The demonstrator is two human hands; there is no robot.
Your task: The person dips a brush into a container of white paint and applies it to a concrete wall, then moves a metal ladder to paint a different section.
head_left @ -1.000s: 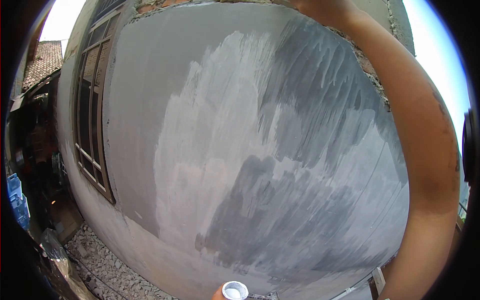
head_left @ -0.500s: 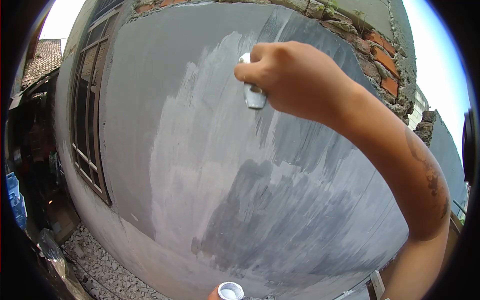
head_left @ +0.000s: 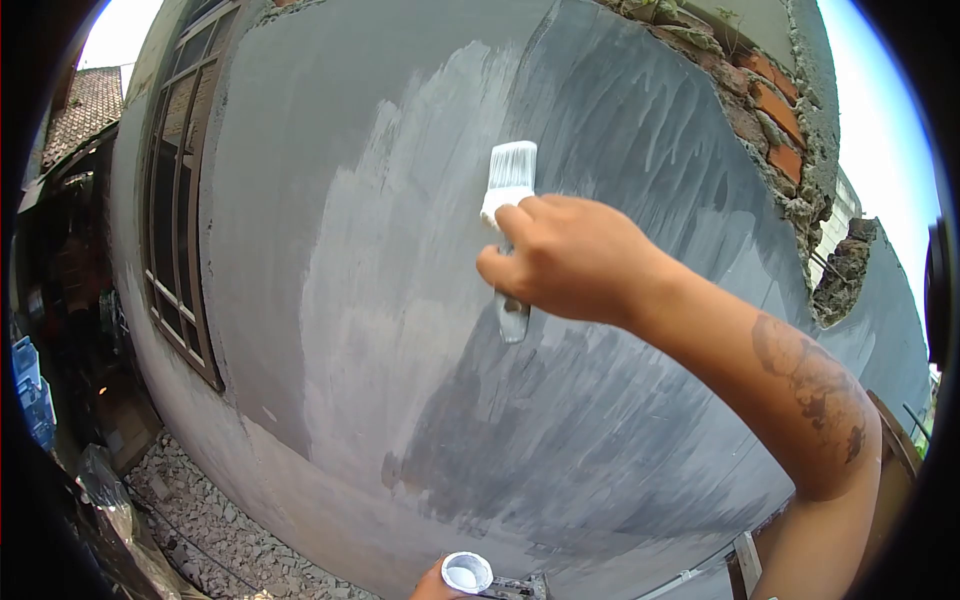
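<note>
My right hand [head_left: 560, 255] is closed round the handle of a paintbrush [head_left: 513, 168], held upright in front of the wall. White paint coats its bristles, which point up, and the handle end shows below my fist. The grey wall [head_left: 270, 250] carries pale streaky strokes on the left and darker, wet-looking patches on the right and lower middle. At the bottom edge my left hand [head_left: 431, 584] grips a small cup [head_left: 467, 571] with white paint inside. Only part of that hand shows.
A barred window [head_left: 180, 200] is set in the wall at the left. Broken brickwork [head_left: 775, 115] edges the wall at the upper right. Rubble [head_left: 210, 510] covers the ground at lower left, beside a clear plastic bag [head_left: 105, 490]. Wooden pieces [head_left: 745, 565] stand at lower right.
My right hand has come down the wall with the paintbrush, and the bristles now show above my fist. The cup has shifted slightly up and right in view.
</note>
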